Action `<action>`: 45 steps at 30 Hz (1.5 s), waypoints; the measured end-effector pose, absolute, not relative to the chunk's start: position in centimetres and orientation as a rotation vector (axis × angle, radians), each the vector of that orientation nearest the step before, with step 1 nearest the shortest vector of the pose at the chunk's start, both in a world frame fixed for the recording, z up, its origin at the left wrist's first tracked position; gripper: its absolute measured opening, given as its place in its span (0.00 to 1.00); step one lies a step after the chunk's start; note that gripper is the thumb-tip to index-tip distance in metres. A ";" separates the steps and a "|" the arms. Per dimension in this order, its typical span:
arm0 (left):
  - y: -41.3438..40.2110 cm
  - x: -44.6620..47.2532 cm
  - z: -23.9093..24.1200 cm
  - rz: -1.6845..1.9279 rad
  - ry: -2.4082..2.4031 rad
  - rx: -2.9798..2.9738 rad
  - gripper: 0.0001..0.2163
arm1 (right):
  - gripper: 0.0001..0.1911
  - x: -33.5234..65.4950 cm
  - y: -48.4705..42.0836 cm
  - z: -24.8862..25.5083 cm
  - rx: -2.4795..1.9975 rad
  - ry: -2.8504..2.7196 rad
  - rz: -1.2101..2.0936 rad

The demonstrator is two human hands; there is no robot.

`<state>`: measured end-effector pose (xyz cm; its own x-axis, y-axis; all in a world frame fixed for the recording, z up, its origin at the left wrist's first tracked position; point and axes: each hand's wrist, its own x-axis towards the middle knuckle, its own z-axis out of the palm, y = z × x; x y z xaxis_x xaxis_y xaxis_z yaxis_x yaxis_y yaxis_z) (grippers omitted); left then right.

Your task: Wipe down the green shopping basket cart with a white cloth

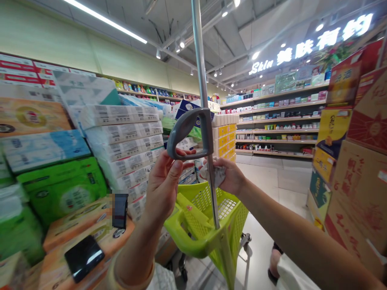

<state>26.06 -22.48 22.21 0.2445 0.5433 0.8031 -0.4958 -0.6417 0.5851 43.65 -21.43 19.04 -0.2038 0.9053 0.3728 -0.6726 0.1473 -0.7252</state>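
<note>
My left hand (165,183) grips the lower bar of a grey loop handle (186,133) fixed to a tall metal pole (205,121). That pole rises out of a lime-green shopping basket cart (208,225) in front of me. My right hand (229,175) is closed on a crumpled greyish cloth (216,174) and presses it against the pole just below the handle.
Stacked packs of tissue and toilet paper (123,137) fill the left. Two dark phones (84,257) lie on orange boxes at lower left. Red and yellow cartons (359,153) stand at the right. Shelves of skincare goods (278,125) line the far aisle.
</note>
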 end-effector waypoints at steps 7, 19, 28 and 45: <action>-22.2 26.0 21.9 1.553 0.014 1.633 0.08 | 0.11 43.4 -20.6 18.6 -0.394 -1.037 1.417; -22.1 25.9 22.0 1.559 0.028 1.625 0.08 | 0.12 42.8 -22.6 19.2 -0.314 -1.064 1.371; -21.8 25.3 22.3 1.598 0.036 1.609 0.09 | 0.12 41.1 -24.1 13.5 -0.462 -1.003 1.223; -21.0 22.3 22.4 1.710 0.120 1.507 0.06 | 0.10 37.7 -24.0 8.5 -0.653 -1.158 1.010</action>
<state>22.27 -21.02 22.36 0.0677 0.6247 0.7779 -0.5096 -0.6487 0.5653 37.74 -23.96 8.52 0.0693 0.9002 0.4300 -0.3041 0.4296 -0.8503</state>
